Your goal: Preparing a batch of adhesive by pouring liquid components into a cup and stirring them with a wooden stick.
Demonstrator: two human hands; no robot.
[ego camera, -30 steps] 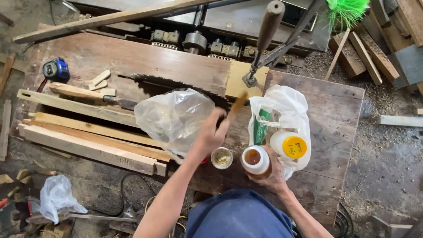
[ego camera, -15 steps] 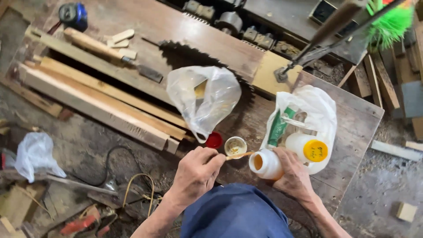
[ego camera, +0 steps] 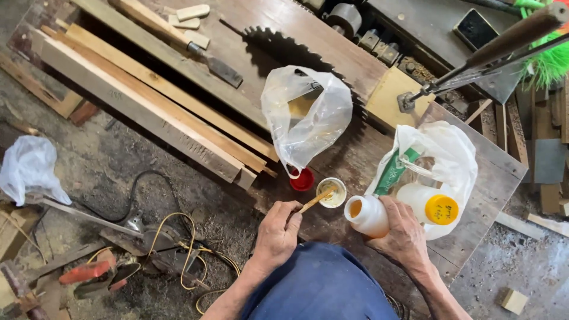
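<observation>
Hands work at the lower centre of the frame, seen from above, over a worn dark wooden workbench (ego camera: 237, 35). At lower centre the left hand (ego camera: 277, 232) has its fingers closed on a thin pale wooden stick (ego camera: 314, 201), whose tip dips into a small round cup of yellowish liquid (ego camera: 331, 192). To its right the right hand (ego camera: 404, 232) is clamped around a small white plastic bottle with an open neck (ego camera: 366, 216), tipped toward the cup. The bottle looks light and slightly squeezable, best held around its body; the stick looks stiff and light, pinched near its end. A red round cap (ego camera: 303, 179) lies just left of the cup. A clear crumpled plastic bag (ego camera: 306, 121) sits above, over a toothed circular saw blade (ego camera: 278, 50). A white bag (ego camera: 441, 157) at right holds a yellow-capped bottle (ego camera: 430, 205). Long pale timber boards (ego camera: 142, 101) lie at upper left.
</observation>
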